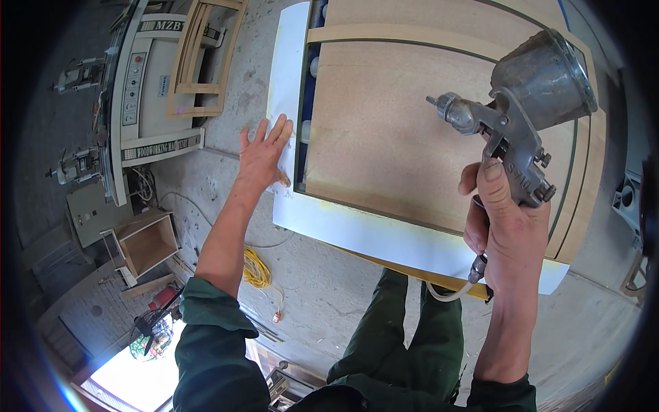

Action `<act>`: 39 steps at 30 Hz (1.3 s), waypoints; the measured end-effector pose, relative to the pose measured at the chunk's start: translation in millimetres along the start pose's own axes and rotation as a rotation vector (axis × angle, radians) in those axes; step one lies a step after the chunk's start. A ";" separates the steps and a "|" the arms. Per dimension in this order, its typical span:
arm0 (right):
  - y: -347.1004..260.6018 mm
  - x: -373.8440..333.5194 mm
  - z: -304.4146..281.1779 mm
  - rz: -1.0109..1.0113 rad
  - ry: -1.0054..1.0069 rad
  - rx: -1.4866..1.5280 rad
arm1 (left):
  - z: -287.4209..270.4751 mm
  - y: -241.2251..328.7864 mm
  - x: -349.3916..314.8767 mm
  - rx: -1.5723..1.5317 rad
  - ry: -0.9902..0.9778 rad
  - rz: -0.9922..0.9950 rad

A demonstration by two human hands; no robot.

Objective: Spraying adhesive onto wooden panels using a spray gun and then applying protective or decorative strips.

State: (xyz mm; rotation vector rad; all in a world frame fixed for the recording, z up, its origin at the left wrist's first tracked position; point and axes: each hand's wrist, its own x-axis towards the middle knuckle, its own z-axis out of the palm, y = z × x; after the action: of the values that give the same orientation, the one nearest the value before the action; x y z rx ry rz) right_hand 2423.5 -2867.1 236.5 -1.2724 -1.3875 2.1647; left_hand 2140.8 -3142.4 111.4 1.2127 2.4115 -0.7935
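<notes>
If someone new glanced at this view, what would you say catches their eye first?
Probably the metal spray gun with its cup, gripped in the right hand at the right, over a brown board. Next, the left hand spread flat on the white sheet at the board's left edge. A yellow cable lies coiled on the concrete floor below.
</notes>
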 end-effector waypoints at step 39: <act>6.4 -24.0 -15.1 0.029 0.004 -0.039 | 1.3 1.7 0.9 0.023 0.008 -0.005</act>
State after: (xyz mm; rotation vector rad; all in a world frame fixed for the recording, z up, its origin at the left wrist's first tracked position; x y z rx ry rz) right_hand 2450.6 -2876.3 241.4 -1.3185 -1.4252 2.1629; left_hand 2141.7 -3141.8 109.4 1.2215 2.4193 -0.8220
